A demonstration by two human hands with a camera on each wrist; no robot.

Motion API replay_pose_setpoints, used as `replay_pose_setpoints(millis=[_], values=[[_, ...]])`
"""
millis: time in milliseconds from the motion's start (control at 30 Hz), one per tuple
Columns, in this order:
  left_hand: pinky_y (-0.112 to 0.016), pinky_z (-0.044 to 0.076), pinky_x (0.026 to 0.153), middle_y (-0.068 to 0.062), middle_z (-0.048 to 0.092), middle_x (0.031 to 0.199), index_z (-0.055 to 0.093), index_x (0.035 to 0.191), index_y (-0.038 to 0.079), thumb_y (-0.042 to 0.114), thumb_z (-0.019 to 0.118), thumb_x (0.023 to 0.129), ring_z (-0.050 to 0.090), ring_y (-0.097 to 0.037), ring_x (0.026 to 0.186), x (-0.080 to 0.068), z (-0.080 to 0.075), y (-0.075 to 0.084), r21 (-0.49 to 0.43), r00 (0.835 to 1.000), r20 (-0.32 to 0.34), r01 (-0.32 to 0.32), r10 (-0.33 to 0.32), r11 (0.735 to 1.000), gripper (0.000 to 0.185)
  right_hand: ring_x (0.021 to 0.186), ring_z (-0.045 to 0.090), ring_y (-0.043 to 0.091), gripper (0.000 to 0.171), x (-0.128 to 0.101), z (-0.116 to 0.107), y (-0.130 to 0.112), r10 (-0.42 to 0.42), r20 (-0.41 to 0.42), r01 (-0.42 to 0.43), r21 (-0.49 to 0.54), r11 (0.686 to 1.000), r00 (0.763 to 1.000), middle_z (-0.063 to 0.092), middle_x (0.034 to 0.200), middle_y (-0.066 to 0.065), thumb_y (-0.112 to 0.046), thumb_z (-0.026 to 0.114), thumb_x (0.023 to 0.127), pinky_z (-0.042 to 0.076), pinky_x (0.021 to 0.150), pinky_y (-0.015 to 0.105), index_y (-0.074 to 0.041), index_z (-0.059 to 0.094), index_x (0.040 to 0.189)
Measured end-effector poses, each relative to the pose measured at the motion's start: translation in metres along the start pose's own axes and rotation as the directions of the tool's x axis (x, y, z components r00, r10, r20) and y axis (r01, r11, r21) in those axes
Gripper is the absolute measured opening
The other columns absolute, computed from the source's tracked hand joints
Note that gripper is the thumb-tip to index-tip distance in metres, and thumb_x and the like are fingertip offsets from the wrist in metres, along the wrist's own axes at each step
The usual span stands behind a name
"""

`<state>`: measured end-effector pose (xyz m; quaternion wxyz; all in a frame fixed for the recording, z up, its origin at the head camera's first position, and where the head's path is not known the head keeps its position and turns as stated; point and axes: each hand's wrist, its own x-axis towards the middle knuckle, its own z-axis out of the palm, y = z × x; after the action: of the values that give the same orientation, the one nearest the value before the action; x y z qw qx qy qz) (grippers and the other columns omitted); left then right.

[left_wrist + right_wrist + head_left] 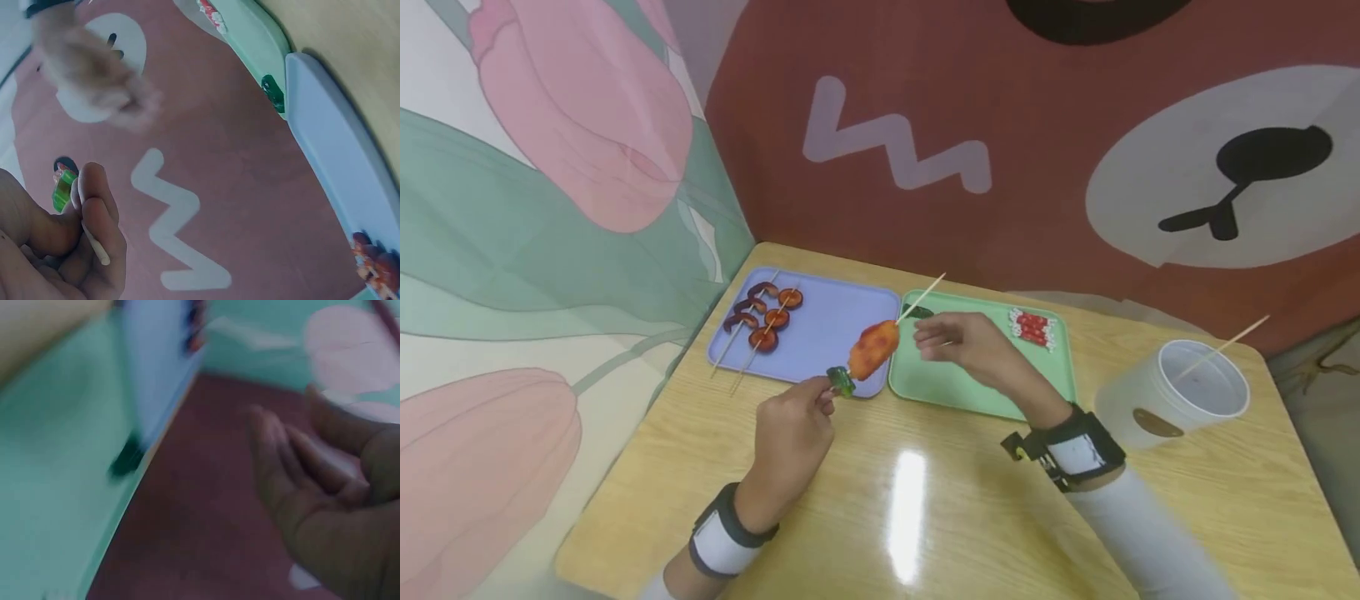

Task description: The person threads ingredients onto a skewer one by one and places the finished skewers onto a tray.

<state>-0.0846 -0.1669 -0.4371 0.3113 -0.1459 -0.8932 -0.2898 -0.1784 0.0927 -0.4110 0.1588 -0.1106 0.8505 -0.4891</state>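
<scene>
My left hand (793,429) pinches the lower end of a bamboo skewer (922,297), which points up and to the right. On it sit a green pepper-like piece (841,382) close to the fingertips and a long orange-red food piece (874,350) above. In the left wrist view, the stick's blunt end (96,245) pokes out between the curled fingers. Over the green tray (955,398) hovers my right hand (973,346), fingers loosely bent and holding nothing, apart from the skewer. A dark green piece (919,312) lies at that tray's back left corner.
Two loaded skewers, one with brown curved pieces (749,306) and one with round reddish slices (777,318), lie on the purple tray (835,292). Red-and-white pieces (1032,328) sit at the green tray's right. A white bucket (1138,408) holding one stick stands right. Walls border the table.
</scene>
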Motion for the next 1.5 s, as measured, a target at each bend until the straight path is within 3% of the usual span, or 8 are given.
replay_pose_setpoints(millis=[100,200,500,733,833,1033,1200,1500], values=[[-0.028,0.059,0.047,-0.008,0.072,0.065,0.074,0.079,0.0,-0.017,0.072,0.075,0.067,-0.013,0.054,-0.003,-0.006,-0.007,-0.017,0.999,0.002,0.047,-0.047,0.999,0.017,0.117,0.066,0.034,0.038,0.029,-0.016,0.028,0.024,-0.111,-0.06,-0.329,0.943,0.993,0.07,0.126,0.021,-0.015,0.071,0.098,0.06,0.098,0.048,0.0,0.064,0.132],[-0.026,0.059,0.047,-0.008,0.073,0.066,0.074,0.079,0.0,-0.019,0.072,0.074,0.067,-0.012,0.055,-0.009,-0.01,-0.012,-0.027,0.997,0.016,0.077,-0.076,0.997,0.019,0.12,0.062,0.039,0.039,0.056,-0.022,0.052,0.013,-0.139,-0.08,-0.489,0.869,0.99,0.066,0.129,0.026,-0.011,0.071,0.097,0.057,0.099,0.052,0.005,0.063,0.132],[-0.02,0.06,0.051,-0.007,0.074,0.068,0.075,0.081,-0.001,-0.023,0.072,0.072,0.068,-0.01,0.057,-0.028,-0.018,-0.017,-0.023,0.985,0.082,0.152,-0.15,0.988,0.024,0.118,0.065,0.038,0.041,0.111,-0.006,0.08,-0.164,0.012,0.132,-0.654,0.745,0.986,0.068,0.124,0.023,-0.006,0.077,0.09,0.057,0.103,0.049,0.006,0.065,0.127],[-0.012,0.057,0.051,-0.005,0.074,0.067,0.075,0.08,0.0,-0.025,0.07,0.07,0.068,-0.008,0.055,-0.041,-0.017,-0.019,-0.042,0.981,0.096,0.171,-0.167,0.984,0.028,0.1,0.068,0.03,0.018,0.124,0.008,0.093,-0.134,-0.004,0.09,-0.721,0.687,0.991,0.069,0.104,0.017,-0.002,0.072,0.093,0.062,0.088,0.042,0.002,0.071,0.111],[-0.009,0.055,0.051,-0.006,0.074,0.066,0.075,0.08,-0.001,-0.026,0.07,0.069,0.068,-0.009,0.055,-0.042,-0.017,-0.022,-0.057,0.983,0.088,0.169,-0.163,0.984,0.028,0.103,0.068,0.031,0.019,0.124,0.01,0.096,-0.136,-0.044,0.066,-0.701,0.71,0.99,0.07,0.107,0.018,0.001,0.069,0.094,0.062,0.089,0.043,0.002,0.07,0.113],[-0.008,0.055,0.052,-0.008,0.074,0.068,0.075,0.081,-0.002,-0.027,0.068,0.07,0.069,-0.01,0.056,-0.043,-0.016,-0.025,-0.075,0.974,0.12,0.204,-0.195,0.976,0.029,0.114,0.068,0.037,0.024,0.121,0.009,0.097,-0.18,-0.094,0.101,-0.543,0.833,0.979,0.072,0.118,0.02,0.0,0.067,0.096,0.059,0.098,0.049,0.002,0.069,0.12],[-0.011,0.056,0.053,-0.009,0.075,0.07,0.075,0.083,-0.002,-0.026,0.069,0.07,0.07,-0.011,0.058,-0.044,-0.011,-0.025,-0.078,0.964,0.155,0.231,-0.217,0.97,0.028,0.112,0.07,0.034,0.024,0.113,0.006,0.093,-0.183,-0.117,0.12,-0.413,0.903,0.976,0.073,0.118,0.018,-0.006,0.069,0.097,0.061,0.094,0.047,0.0,0.07,0.12],[-0.012,0.057,0.053,-0.009,0.075,0.07,0.075,0.083,-0.002,-0.026,0.067,0.069,0.071,-0.013,0.058,-0.049,0.001,-0.024,-0.081,0.959,0.18,0.238,-0.221,0.968,0.029,0.113,0.068,0.028,0.031,0.074,0.0,0.042,-0.188,-0.201,0.141,-0.226,0.964,0.961,0.07,0.12,0.013,-0.012,0.073,0.095,0.063,0.095,0.041,-0.004,0.067,0.125]])
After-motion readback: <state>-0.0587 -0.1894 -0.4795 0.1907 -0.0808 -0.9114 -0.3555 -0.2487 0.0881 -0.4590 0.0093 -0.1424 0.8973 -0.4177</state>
